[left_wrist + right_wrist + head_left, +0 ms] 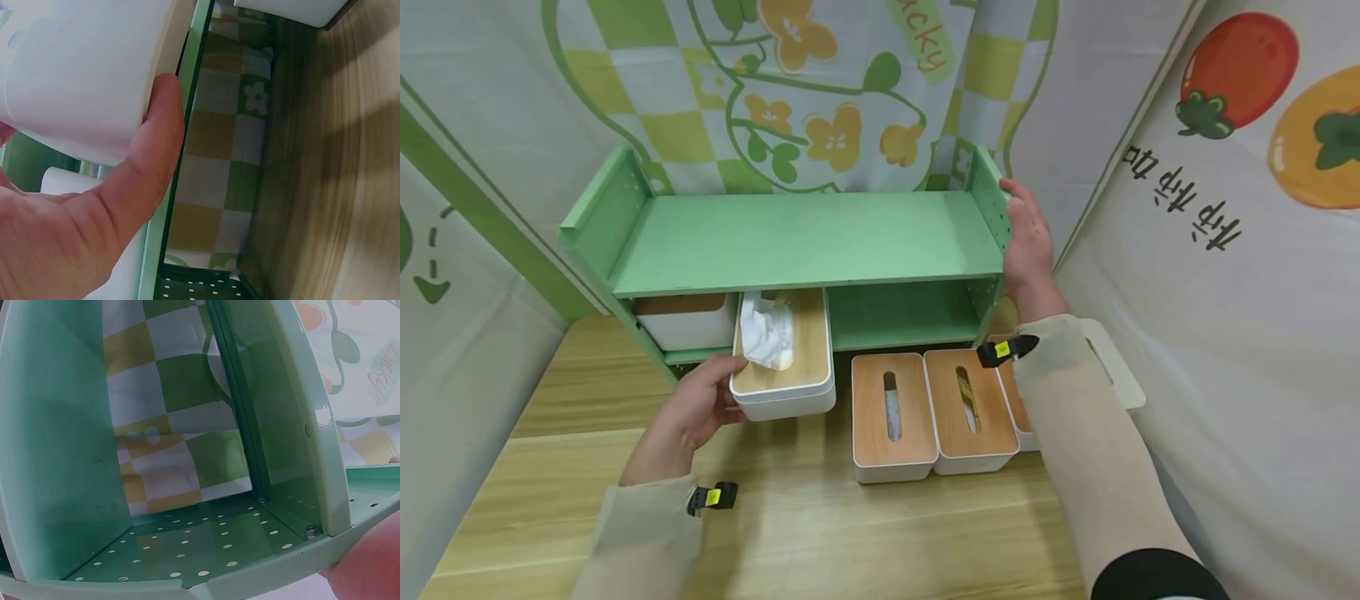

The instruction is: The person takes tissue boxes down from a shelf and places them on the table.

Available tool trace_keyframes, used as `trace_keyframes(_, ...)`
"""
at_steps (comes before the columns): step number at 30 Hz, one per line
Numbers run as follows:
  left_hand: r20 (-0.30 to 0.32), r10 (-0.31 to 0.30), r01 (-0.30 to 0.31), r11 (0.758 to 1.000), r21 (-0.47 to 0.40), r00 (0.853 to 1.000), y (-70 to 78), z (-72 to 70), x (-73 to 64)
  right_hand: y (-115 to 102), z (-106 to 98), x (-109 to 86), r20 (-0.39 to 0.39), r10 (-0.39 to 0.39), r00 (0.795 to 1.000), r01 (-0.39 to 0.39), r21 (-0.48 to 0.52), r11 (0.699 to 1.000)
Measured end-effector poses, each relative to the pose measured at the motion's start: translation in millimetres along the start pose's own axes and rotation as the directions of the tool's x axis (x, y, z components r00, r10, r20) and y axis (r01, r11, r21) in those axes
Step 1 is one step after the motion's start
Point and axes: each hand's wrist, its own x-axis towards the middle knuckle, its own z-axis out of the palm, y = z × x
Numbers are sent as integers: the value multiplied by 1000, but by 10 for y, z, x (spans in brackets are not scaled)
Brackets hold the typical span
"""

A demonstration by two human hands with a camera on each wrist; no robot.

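Observation:
My left hand (702, 400) grips the front left corner of a white tissue box (786, 408) with a wood-look lid. The thumb (159, 119) lies along the lid's edge. A crumpled white tissue (766, 332) sticks out of the lid's slot. The box's rear lies under the top board of the green shelf (820, 242), while its front juts out over the table. On the shelf's right side panel rests my right hand (1028, 246), palm against the outside and fingertips at the top edge. Most of it lies outside the right wrist view.
Another white box (688, 329) sits at the lower shelf's left end. On the wooden table (790, 517), tissue boxes with wood-look lids (868, 417) (996, 408) stand in front of the shelf. A white lid-like piece (1116, 362) lies right of my sleeve. Printed cloth hangs behind.

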Motion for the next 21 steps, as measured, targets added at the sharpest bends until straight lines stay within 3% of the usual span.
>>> trace_keyframes(21,48,42,-47,992,116,998,-162,12,-449,8,3,20,-9,-17,1000,17,4,1000)
